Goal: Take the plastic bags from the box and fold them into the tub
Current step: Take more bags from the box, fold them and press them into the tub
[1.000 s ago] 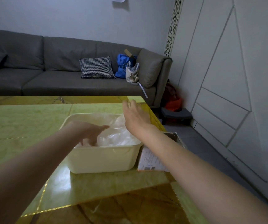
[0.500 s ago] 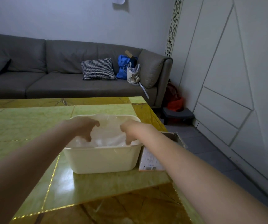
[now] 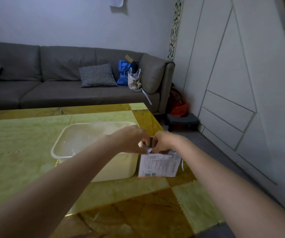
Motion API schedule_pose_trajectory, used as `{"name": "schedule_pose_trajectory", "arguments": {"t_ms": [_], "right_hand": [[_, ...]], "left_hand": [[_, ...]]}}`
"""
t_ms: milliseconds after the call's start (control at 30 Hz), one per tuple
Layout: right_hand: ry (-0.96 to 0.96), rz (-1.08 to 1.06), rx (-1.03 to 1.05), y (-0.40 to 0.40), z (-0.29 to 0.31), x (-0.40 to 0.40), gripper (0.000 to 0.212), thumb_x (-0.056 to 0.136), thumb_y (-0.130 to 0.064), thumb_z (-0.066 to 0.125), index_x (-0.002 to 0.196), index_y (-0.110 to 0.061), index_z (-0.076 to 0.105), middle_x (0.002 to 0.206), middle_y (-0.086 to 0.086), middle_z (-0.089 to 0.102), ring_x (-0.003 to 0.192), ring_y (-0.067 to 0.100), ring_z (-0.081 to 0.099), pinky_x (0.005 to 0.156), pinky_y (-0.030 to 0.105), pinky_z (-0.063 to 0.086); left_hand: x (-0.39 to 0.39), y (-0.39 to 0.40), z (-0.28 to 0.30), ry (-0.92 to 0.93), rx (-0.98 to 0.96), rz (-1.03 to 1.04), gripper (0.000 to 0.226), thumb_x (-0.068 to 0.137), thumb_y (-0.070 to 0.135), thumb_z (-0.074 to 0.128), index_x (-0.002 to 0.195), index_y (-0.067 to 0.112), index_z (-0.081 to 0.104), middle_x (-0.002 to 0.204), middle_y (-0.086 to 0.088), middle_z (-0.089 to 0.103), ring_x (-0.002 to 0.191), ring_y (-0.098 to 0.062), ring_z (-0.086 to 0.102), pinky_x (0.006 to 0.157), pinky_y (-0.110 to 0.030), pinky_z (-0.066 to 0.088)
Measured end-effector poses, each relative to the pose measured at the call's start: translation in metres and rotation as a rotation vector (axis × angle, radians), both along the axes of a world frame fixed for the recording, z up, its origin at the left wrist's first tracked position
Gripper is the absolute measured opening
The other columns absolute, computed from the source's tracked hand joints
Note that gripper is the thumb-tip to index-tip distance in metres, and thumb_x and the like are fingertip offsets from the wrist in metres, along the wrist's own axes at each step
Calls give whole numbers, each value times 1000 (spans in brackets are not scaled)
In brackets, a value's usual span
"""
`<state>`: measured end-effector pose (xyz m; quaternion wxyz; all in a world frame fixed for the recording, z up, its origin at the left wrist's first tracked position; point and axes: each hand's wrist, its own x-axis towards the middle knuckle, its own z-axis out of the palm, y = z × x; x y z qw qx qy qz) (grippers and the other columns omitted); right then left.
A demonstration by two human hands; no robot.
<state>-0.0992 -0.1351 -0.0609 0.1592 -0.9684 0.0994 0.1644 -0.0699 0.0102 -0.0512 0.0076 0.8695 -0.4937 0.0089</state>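
A cream plastic tub (image 3: 121, 169) stands on the green-and-gold table, and pale plastic bags (image 3: 90, 140) lie blurred inside it. Right beside the tub, touching its right wall, stands a small printed cardboard box (image 3: 159, 166). Both my hands meet over the box's open top. My left hand (image 3: 129, 140) reaches across the tub's right corner with curled fingers. My right hand (image 3: 164, 142) faces it, fingers curled too. Between their fingertips shows a small pale strip of a plastic bag (image 3: 148, 149), pinched at the box's mouth. The box's inside is hidden.
The table (image 3: 26, 143) ends just right of the box, with grey floor beyond. A dark low stool (image 3: 183, 120) stands on the floor at the far right. A grey sofa (image 3: 52, 90) with a checked cushion and bags runs along the back wall. White cabinet panels line the right side.
Both hands have left the tub and moved right to the box's top, where they now pinch a bag. The camera has turned slightly right and down.
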Motion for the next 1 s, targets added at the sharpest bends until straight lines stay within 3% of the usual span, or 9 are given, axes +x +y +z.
{"name": "schedule_pose_trajectory", "arguments": {"t_ms": [200,367,433,533,667,733,833,933,1000], "right_hand": [[-61,-15,73,-8,-11,0,19,90,-15,59,104,-6,67,91,8,62,72,16,56,56,22,43],[-99,-69,223,-28,-10,-1,21,92,-6,50,95,5,67,96,23,68,91,36,67,79,43,54],[-109,-100,283,-31,-8,-1,24,94,-5,44,102,10,62,94,25,67,86,36,67,80,44,54],[-208,-195,440,-31,0,0,39,102,-24,37,114,10,53,84,17,65,69,24,63,72,34,55],[-332,-187,283,-27,15,-1,57,92,-54,47,91,0,61,77,10,68,64,20,65,76,32,57],[-238,-118,226,-24,17,-6,42,86,-47,62,78,-6,61,71,6,64,57,16,59,69,29,54],[-236,-115,202,-22,16,-8,22,87,-22,66,92,-1,69,79,10,64,64,16,58,68,29,53],[-489,-253,666,-14,34,-9,16,88,-3,55,74,0,63,73,17,62,65,25,56,59,30,48],[-559,-284,948,-8,55,-5,22,84,0,48,63,-4,54,61,16,58,55,25,51,53,27,40]], "left_hand": [[-1,-9,-5,-175,176,12,28,88,41,56,112,30,62,115,8,58,114,-15,39,100,-32,31],[-2,-13,-8,-205,258,6,33,89,40,54,119,28,59,119,6,57,121,-18,34,103,-36,28],[-4,-15,-8,-245,282,1,34,90,39,51,122,27,57,123,6,55,122,-19,33,105,-38,26],[-6,-17,-6,-258,293,-13,40,90,39,51,129,32,50,132,9,50,125,-19,31,106,-39,24],[-9,-18,-4,-244,297,-21,52,89,42,52,138,34,37,137,10,45,126,-20,31,105,-40,22],[-10,-18,-3,-241,310,-8,55,90,43,50,140,35,33,137,8,45,126,-21,32,106,-42,21],[-12,-16,-4,-245,318,-2,45,91,38,51,135,34,42,132,7,50,126,-20,32,106,-41,20],[-14,-17,-5,-149,239,11,34,91,31,52,126,31,53,125,8,54,123,-17,34,106,-38,21],[-13,-16,0,35,-75,47,24,89,25,57,112,27,63,116,7,59,111,-14,44,101,-31,33]]}}
